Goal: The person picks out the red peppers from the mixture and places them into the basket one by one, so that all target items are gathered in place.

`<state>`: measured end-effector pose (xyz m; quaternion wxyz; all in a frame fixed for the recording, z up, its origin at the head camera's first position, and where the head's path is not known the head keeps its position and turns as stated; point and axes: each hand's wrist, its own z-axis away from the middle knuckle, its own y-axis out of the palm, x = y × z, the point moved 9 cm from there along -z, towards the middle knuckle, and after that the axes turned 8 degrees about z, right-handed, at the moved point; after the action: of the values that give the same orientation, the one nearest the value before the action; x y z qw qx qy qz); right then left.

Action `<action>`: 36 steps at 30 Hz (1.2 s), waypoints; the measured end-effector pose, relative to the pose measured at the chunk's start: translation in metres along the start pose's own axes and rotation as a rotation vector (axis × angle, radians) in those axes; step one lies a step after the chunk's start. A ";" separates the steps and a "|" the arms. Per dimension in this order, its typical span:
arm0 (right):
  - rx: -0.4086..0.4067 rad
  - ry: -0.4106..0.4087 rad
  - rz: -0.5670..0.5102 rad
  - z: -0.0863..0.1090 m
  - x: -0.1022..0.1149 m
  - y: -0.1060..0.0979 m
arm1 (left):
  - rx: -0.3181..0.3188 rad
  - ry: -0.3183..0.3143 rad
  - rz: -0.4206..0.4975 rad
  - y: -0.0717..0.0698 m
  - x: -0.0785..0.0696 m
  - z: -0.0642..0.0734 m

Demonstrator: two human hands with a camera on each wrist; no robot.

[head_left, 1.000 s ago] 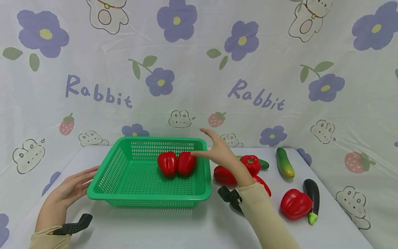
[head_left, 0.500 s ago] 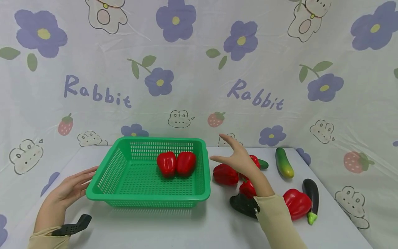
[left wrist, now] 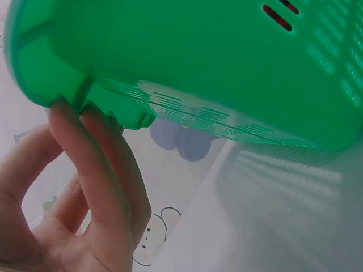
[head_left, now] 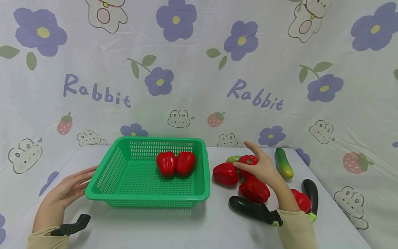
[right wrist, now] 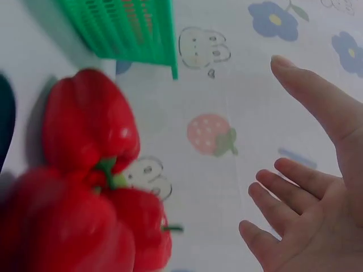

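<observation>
At the left, the fingertips of my left hand [head_left: 66, 193] touch the rim of a green plastic basket [head_left: 149, 197]; in the left wrist view the fingers [left wrist: 93, 170] meet the rim's underside. Two red bell peppers [head_left: 166, 164] sit side by side in the basket's right half. My right hand [head_left: 264, 169] hovers above a cluster of red bell peppers [head_left: 225, 174] right of the basket, thumb spread from the fingers and nothing held. In the right wrist view, the palm and fingers [right wrist: 306, 209] stand apart from the peppers [right wrist: 88, 122].
A dark eggplant [head_left: 248, 208] lies before the cluster, partly behind the wrist camera. Further right are a cucumber [head_left: 284, 162], another red bell pepper [head_left: 302, 201] partly covered by the forearm, and a second eggplant [head_left: 310, 192]. A patterned cloth [head_left: 192, 76] hangs behind the white table [head_left: 149, 231].
My right hand has moved right, from over the basket's right edge to above the pepper cluster, uncovering the front eggplant. My left hand has stayed at the basket's left rim.
</observation>
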<state>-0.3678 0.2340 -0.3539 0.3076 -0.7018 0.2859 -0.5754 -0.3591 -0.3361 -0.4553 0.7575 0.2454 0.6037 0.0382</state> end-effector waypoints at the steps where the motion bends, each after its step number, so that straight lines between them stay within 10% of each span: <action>1: -0.001 0.009 0.006 0.003 -0.004 -0.002 | 0.003 0.004 0.002 0.000 0.000 0.000; 36: 0.011 0.268 0.175 0.075 -0.102 -0.043 | -0.084 -0.001 -0.035 -0.006 0.000 0.001</action>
<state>-0.3099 0.3462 -0.3968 0.3195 -0.5893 0.3812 -0.6366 -0.3598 -0.3417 -0.4575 0.7682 0.2029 0.6052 0.0502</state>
